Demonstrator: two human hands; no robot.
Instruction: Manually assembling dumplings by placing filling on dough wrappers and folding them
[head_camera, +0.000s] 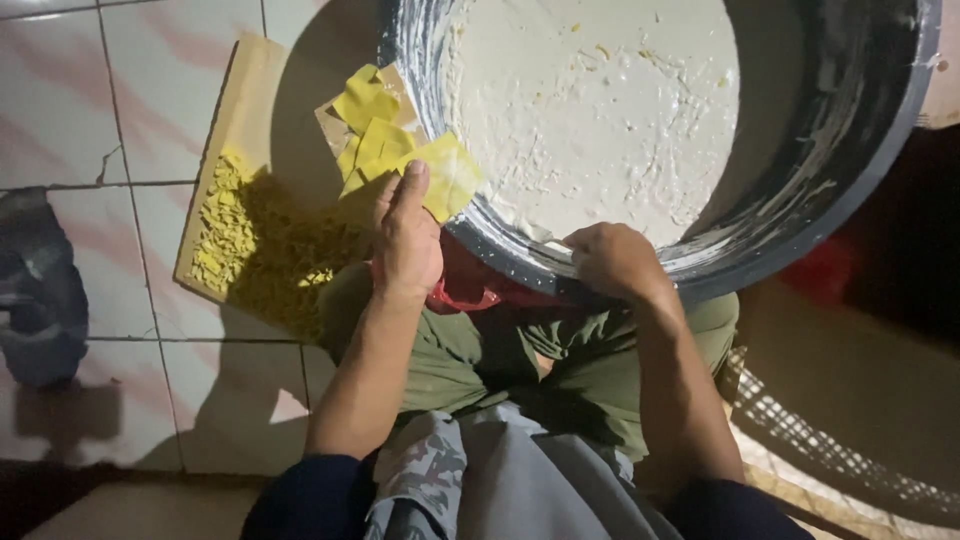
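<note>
Left hand: my left hand (408, 240) is raised over my knee, thumb and fingers pinched on a loose stack of yellow squares (400, 150), held at their near edge.
Right hand: my right hand (612, 258) is curled shut over the near rim of the big basin (800, 215), fingers pressed together on the metal lip.
Lap: I sit low, olive trousers (560, 360) drawn up under the basin; a scrap of red cloth (462, 292) shows between my hands.
Yellow squares: thin, flat sheets, fanned and overlapping, poised just beside the basin's left rim, partly over the board. I judge them light, limp and easily torn; best held by a corner or edge with a gentle pinch, since several would slide apart if gripped loosely.
Board: a pale wooden board (250, 90) lies on the floor beyond my left hand, heaped with small yellow cut pieces (235, 225) along its left side.
Basin: wide, grey, round, its inner wall smeared white; it holds a pool of white batter (590, 110) flecked with yellow bits. I judge it heavy and slippery at the rim, so a firm hold on the lip seems wise.
Floor: pale tiles (60, 110) with pinkish streaks; a dark shape (40, 290) at far left that I cannot identify.
</note>
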